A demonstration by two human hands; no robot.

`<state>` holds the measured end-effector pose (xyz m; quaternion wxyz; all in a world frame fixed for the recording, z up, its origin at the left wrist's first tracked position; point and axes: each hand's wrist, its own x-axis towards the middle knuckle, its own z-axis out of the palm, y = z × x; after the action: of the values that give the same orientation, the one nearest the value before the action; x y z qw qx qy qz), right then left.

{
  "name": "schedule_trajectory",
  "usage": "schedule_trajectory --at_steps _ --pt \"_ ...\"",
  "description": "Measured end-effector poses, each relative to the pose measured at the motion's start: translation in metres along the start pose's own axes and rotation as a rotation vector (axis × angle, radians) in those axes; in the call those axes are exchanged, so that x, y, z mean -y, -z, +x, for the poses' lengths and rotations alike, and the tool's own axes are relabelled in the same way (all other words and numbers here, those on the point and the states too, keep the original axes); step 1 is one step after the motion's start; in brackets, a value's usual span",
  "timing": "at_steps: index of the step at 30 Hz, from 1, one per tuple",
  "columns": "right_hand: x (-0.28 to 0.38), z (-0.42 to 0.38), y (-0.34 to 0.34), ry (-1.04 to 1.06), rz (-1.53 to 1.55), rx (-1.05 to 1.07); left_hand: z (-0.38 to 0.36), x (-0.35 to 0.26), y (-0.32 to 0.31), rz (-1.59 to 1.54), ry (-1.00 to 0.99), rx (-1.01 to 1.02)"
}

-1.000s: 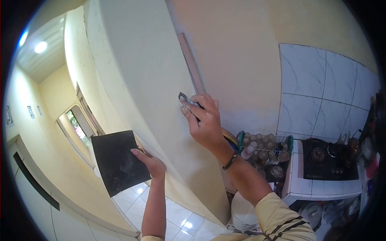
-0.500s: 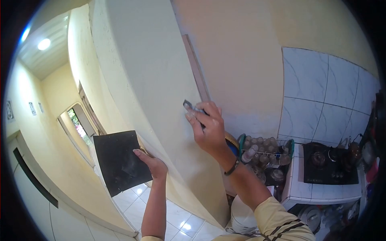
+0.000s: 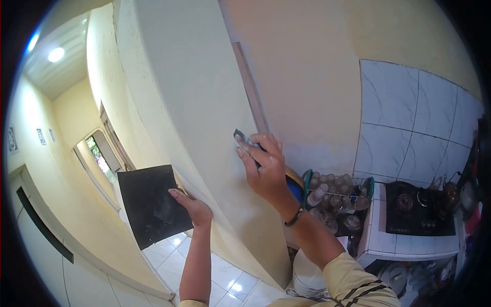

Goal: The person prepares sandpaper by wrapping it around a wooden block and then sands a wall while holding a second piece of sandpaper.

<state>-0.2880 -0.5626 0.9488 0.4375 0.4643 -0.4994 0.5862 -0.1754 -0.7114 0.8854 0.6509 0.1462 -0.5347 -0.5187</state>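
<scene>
My left hand [image 3: 195,209] grips the right edge of a black flat sheet [image 3: 153,202], thumb on its face; pale specks and a light smudge mark its surface. Against the cream wall [image 3: 204,117], my right hand [image 3: 266,166] pinches a small dark grey flat piece [image 3: 239,135] that looks like folded sandpaper. One pointed corner of it sticks out past the fingertips, which have whitish dust on them. The rest of the piece is hidden in the fingers.
A rack of glasses [image 3: 337,192] stands right of my right forearm, above stacked white plates [image 3: 309,268]. Farther right, a black stove [image 3: 419,210] sits on a tiled counter [image 3: 409,245]. A wooden strip [image 3: 250,87] runs along the wall. White floor tiles [image 3: 225,273] lie below.
My right hand has shifted very slightly, and the grey piece now lies a little lower and closer to the wall. My left hand and the black sheet are almost unmoved.
</scene>
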Motion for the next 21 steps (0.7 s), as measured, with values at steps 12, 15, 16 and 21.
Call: schedule_trajectory --at_steps 12,15,16,21 --pt "-0.002 0.007 0.0 0.03 0.003 0.006 0.015 0.041 0.015 0.249 -0.223 0.005" --pt "-0.002 0.027 0.001 0.049 -0.015 -0.017 0.006 0.018 0.004 0.096 -0.063 0.007" --pt "-0.002 0.024 0.0 0.037 -0.008 -0.012 0.006 0.015 0.004 0.074 -0.019 0.035" --pt "-0.001 0.004 0.0 0.038 -0.008 0.011 0.006 0.02 0.008 0.152 -0.037 0.045"
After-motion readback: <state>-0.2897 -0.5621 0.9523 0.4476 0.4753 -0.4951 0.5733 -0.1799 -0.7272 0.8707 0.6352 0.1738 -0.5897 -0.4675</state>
